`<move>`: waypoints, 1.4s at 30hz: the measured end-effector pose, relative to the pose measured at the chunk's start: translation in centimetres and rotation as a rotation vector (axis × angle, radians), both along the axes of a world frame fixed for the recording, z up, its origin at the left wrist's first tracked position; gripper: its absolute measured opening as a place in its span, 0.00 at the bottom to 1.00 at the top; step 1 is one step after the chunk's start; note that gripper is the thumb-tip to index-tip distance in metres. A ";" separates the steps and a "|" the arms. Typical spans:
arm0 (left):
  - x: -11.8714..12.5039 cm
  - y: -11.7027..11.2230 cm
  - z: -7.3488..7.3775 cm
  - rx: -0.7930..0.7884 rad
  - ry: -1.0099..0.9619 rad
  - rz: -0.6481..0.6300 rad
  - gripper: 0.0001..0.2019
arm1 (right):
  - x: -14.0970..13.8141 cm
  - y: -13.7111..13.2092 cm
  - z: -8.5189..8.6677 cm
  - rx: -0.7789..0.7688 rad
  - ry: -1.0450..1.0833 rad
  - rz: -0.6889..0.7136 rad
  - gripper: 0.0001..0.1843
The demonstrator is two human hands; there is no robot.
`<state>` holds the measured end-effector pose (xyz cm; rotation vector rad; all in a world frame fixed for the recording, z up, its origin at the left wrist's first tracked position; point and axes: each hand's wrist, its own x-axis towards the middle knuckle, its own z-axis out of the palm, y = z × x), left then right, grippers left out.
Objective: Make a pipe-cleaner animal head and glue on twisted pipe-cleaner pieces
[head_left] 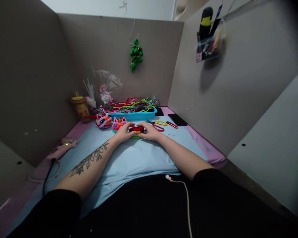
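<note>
Between my hands, low over the blue cloth (pixel 124 158), is a small fuzzy craft piece (pixel 136 129) in dark red, orange and green, apparently twisted from pipe cleaners. My left hand (pixel 124 132) curves round its left side, with thumb and fingers on it. From the right, my right hand (pixel 149 132) grips the opposite side the same way. Fingers cover part of the piece, so its full shape is hidden. Just left of my left hand sits a fuzzy eared figure with a horn (pixel 118 123). Another colourful eared figure (pixel 104 120) lies farther left.
A blue tray (pixel 134 116) heaped with pipe cleaners (pixel 136 105) stands behind my hands. Yellow-handled pliers (pixel 161 122), red-handled scissors (pixel 159 128), a red tool (pixel 172 125) and a black phone (pixel 177 119) lie to the right. A pink power strip (pixel 63 148) is at left. Grey partitions enclose the table.
</note>
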<state>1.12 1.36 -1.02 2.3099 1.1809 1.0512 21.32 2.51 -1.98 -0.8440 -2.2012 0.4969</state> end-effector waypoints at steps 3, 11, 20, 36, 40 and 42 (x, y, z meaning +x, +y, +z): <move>0.3 0.1 -0.1 0.011 0.022 0.003 0.18 | 0.0 -0.1 0.1 0.014 -0.014 0.018 0.29; 0.2 -0.1 0.1 -0.047 -0.028 -0.039 0.21 | -0.3 -0.2 0.0 0.037 -0.017 0.005 0.27; -0.3 -0.4 0.5 0.029 0.053 0.007 0.25 | -0.1 -0.4 0.1 0.028 -0.017 0.000 0.27; 0.0 -0.6 4.3 0.108 -0.192 0.339 0.08 | 0.3 -1.8 0.7 -0.093 0.020 -0.110 0.20; 0.8 1.1 7.3 0.193 -0.162 0.318 0.09 | 0.1 -0.7 0.8 -0.213 0.075 -0.198 0.20; -0.5 2.9 9.2 0.278 -0.116 0.335 0.08 | 0.0 -0.2 1.1 -0.252 0.106 -0.255 0.20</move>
